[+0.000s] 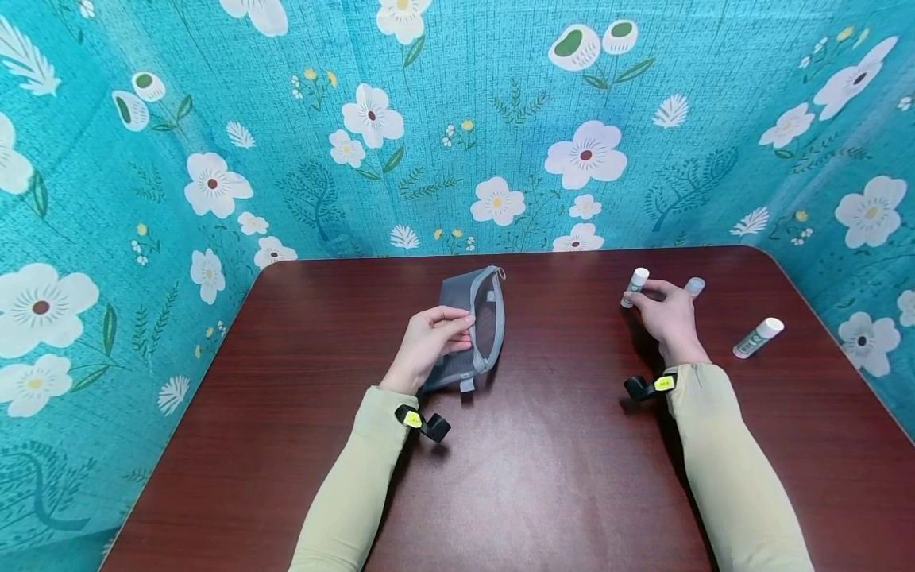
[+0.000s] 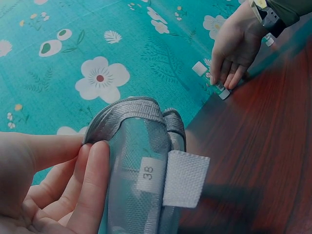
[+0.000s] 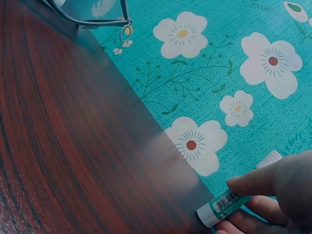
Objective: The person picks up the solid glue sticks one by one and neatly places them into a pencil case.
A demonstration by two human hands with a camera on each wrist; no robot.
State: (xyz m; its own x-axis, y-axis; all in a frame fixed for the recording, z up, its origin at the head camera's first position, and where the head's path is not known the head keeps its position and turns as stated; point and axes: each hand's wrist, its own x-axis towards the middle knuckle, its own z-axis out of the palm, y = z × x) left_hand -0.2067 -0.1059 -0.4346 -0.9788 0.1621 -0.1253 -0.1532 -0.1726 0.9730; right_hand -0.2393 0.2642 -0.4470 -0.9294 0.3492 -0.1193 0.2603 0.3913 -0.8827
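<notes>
A grey mesh zipper pouch (image 1: 457, 289) lies near the table's middle with its zipped mouth gaping to the right. My left hand (image 1: 434, 338) pinches the near edge of that mouth between thumb and fingers. In the left wrist view the pouch (image 2: 131, 190) shows a white tag marked 38. Off to the right, my right hand (image 1: 668, 314) holds a glue stick (image 1: 635, 287) with a white cap and green label. The right wrist view shows the glue stick's barcode side (image 3: 226, 201), thumb on one side and fingers on the other.
A second glue stick (image 1: 758, 338) stands right of my right hand. Just behind that hand, a whitish cap (image 1: 694, 286) shows, its lower part hidden. A blue flowered cloth (image 1: 429, 199) hangs around the dark red table (image 1: 557, 477).
</notes>
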